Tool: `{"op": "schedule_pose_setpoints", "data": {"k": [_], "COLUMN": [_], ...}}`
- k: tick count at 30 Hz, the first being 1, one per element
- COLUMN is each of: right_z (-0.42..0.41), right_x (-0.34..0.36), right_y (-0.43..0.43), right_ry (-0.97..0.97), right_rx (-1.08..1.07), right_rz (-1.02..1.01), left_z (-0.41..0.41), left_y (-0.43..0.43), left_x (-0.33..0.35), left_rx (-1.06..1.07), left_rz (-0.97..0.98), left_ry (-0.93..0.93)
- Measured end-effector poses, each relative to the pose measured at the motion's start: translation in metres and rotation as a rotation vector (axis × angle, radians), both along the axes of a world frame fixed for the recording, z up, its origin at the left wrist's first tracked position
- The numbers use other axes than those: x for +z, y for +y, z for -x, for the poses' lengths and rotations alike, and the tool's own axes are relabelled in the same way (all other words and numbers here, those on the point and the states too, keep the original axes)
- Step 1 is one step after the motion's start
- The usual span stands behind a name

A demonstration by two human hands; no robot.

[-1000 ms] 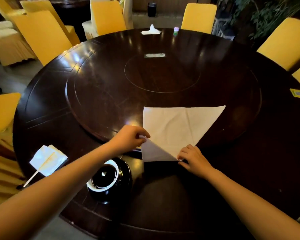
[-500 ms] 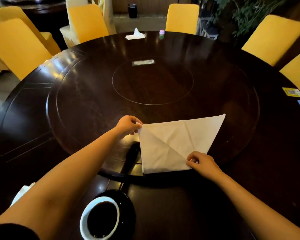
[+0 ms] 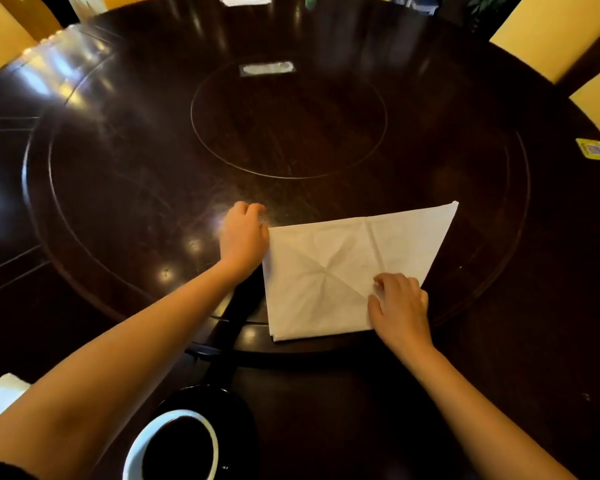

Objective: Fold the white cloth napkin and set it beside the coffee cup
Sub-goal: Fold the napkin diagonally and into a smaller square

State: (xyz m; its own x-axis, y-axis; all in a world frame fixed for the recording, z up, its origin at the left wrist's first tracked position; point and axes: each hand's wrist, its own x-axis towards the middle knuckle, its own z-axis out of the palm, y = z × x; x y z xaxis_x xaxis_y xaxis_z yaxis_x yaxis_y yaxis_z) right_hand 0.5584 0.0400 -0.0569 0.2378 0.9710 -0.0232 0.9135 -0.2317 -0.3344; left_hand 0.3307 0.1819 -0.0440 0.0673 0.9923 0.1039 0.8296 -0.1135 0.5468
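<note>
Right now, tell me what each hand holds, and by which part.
Left hand pins the white napkin's upper-left corner; right hand presses its lower-right folded edge. Neither lifts it.

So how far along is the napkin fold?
Partly folded: the napkin lies flat with a left flap brought over. Left hand holds its upper left corner, right hand presses the lower right. More folding is left, then placing it beside the coffee cup.

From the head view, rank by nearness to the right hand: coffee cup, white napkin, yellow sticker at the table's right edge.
From the right hand:
1. White napkin, under its fingers.
2. Coffee cup, near-left, at the bottom edge.
3. Yellow sticker, far right.
</note>
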Motion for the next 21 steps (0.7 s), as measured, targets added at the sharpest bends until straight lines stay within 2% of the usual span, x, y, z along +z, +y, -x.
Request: {"op": "schedule_pose_setpoints", "data": {"k": [2,4,7,9,13,21], "right_z": [0.023,0.054,0.074,0.062,0.024,-0.059], "right_x": [0.001,-0.007,-0.027,-0.035,-0.041,-0.036], "right_y": [0.013,0.021,0.016,0.010,0.000,-0.011], "right_ry": [0.043,0.068,-0.077,-0.155,-0.193,-0.210], "right_rx": [0.120,0.326,0.479,0.482,0.421,0.207], "right_rz": [-0.007,0.091,0.155,0.152,0.151,0.176], "left_z": [-0.016,-0.033,-0.036,-0.030,-0.031,-0.033], "left_y": [-0.021,-0.045,-0.061,-0.061,-0.059,-0.060], "left_x": [-0.004,-0.017,-0.045,-0.055,-0.059,-0.055], "left_rx": [-0.162,-0.299,-0.270,-0.225,-0.206,-0.192], "left_rz": [-0.158,-0.086,0.050,0.047,0.057,0.069], "left_ry": [0.007,0.044,0.237,0.329,0.400,0.410]}}
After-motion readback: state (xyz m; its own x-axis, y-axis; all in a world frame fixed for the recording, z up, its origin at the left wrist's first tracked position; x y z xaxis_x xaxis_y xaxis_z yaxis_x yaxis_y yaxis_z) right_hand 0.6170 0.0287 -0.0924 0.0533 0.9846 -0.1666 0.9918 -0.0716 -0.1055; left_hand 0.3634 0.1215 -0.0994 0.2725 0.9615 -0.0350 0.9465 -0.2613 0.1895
